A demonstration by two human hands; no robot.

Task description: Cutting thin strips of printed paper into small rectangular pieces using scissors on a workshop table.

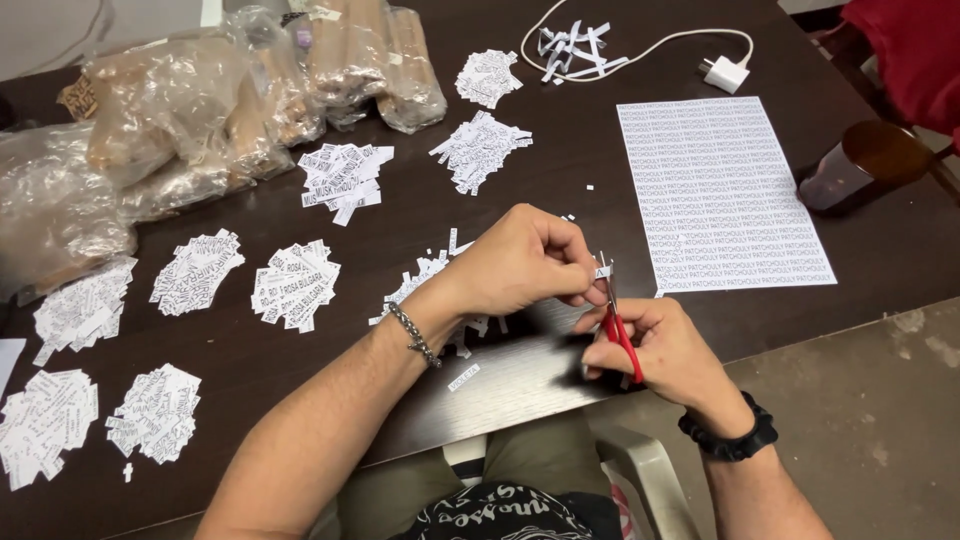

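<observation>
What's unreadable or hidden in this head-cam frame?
- Red-handled scissors: the right hand wraps the handles; blades blurred.
- Small white paper strip: the left hand pinches it, length hidden.
- Clear plastic bags: contents blurred by wrinkled film, top edge cuts them.
- Brown bottle: contents not visible.

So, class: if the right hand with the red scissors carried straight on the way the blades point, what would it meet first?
The right hand points the scissors up and slightly left. First in line is the small paper strip pinched in the left hand, right at the blade tips. Depth is hard to judge, but they look to be touching.
</observation>
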